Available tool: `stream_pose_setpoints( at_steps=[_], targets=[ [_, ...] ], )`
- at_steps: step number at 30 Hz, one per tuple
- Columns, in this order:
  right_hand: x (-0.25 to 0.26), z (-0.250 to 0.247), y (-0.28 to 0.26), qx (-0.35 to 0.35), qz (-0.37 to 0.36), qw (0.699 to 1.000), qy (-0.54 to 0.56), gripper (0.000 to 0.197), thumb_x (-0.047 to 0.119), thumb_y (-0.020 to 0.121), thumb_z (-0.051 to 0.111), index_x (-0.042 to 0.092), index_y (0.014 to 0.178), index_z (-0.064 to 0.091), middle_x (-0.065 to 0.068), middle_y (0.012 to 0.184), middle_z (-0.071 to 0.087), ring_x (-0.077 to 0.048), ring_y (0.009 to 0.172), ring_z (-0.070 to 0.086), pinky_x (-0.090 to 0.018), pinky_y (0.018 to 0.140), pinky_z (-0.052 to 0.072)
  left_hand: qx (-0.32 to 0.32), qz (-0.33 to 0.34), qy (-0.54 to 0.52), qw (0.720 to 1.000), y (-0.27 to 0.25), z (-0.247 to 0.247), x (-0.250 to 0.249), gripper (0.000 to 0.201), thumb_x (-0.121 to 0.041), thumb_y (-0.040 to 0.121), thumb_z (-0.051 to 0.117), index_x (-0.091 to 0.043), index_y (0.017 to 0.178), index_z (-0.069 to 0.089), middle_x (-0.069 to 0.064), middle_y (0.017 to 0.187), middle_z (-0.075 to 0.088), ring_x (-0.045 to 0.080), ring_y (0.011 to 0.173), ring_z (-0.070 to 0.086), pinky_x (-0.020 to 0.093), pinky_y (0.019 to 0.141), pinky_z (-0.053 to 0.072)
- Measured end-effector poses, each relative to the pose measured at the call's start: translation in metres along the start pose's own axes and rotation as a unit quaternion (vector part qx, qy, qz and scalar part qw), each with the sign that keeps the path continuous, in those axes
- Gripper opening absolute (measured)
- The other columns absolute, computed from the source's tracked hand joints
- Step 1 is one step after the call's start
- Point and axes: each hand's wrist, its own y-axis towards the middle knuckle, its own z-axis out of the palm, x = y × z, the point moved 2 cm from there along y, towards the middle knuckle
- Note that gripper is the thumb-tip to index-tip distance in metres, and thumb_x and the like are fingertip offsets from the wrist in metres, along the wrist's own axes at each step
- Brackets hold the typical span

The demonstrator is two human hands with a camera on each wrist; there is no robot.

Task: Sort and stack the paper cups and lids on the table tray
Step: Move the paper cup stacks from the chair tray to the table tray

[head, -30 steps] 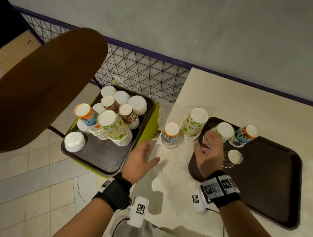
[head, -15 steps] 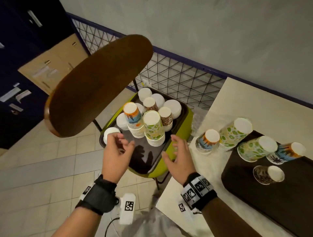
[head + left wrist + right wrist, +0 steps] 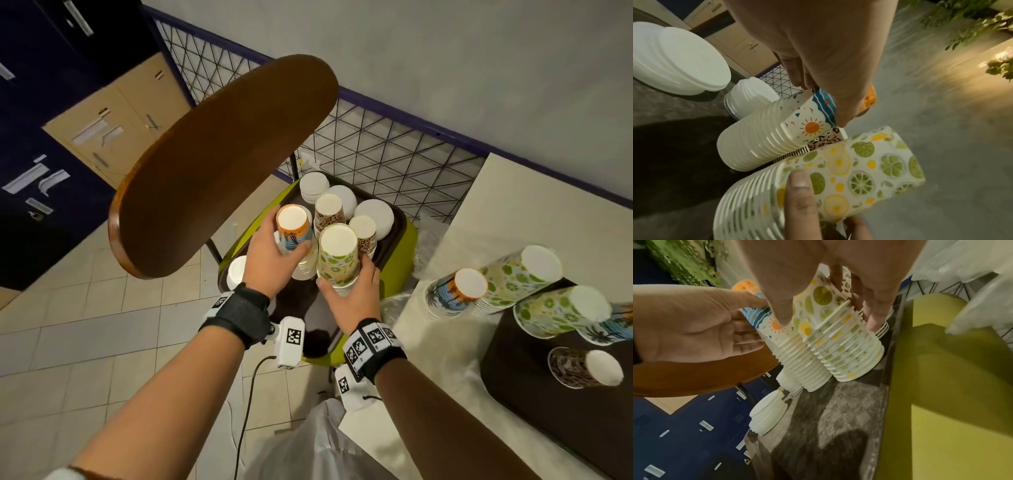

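1. Big brown chair back [image 3: 219,164] fills the ten o'clock side of the head view.
2. Dark table tray [image 3: 565,394] sits at four o'clock, with a few upside-down cups on it.
3. Chair tray [image 3: 399,219], dead centre, holds cup stacks and white lids [image 3: 373,216].
4. Left hand [image 3: 270,253] wraps the sun-print cup stack [image 3: 294,233].
5. Right hand [image 3: 352,291], at three o'clock of the left, grips the lemon-print cup stack [image 3: 337,257] near its base.
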Motion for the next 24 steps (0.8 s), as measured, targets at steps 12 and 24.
stream_pose_setpoints(
  at_steps=[12, 24],
  targets=[
    [-0.009, 0.011, -0.019, 0.033, -0.034, 0.998, -0.038, 0.091, 0.049, 0.083, 0.074, 0.018, 0.151, 0.022, -0.008, 0.148, 0.036, -0.025, 0.136, 0.04, -0.038, 0.108, 0.043, 0.007, 0.05, 0.03, 0.998, -0.038, -0.009, 0.022, 0.066, -0.038, 0.091, 0.075, -0.027, 0.147, 0.044, -0.007, 0.142, 0.056, 0.011, 0.133, 0.053, 0.042, 0.111, 0.048],
    [-0.025, 0.021, -0.001, 0.093, 0.05, 0.994, -0.006, 0.114, 0.063, 0.059, 0.08, 0.036, 0.151, 0.018, 0.001, 0.145, 0.05, -0.022, 0.133, 0.051, -0.047, 0.105, 0.049, -0.002, -0.062, -0.094, 0.994, -0.052, 0.023, 0.053, 0.067, -0.027, 0.085, 0.083, -0.036, 0.139, 0.044, -0.013, 0.136, 0.061, 0.005, 0.125, 0.058, 0.031, 0.106, 0.05]
  ],
)
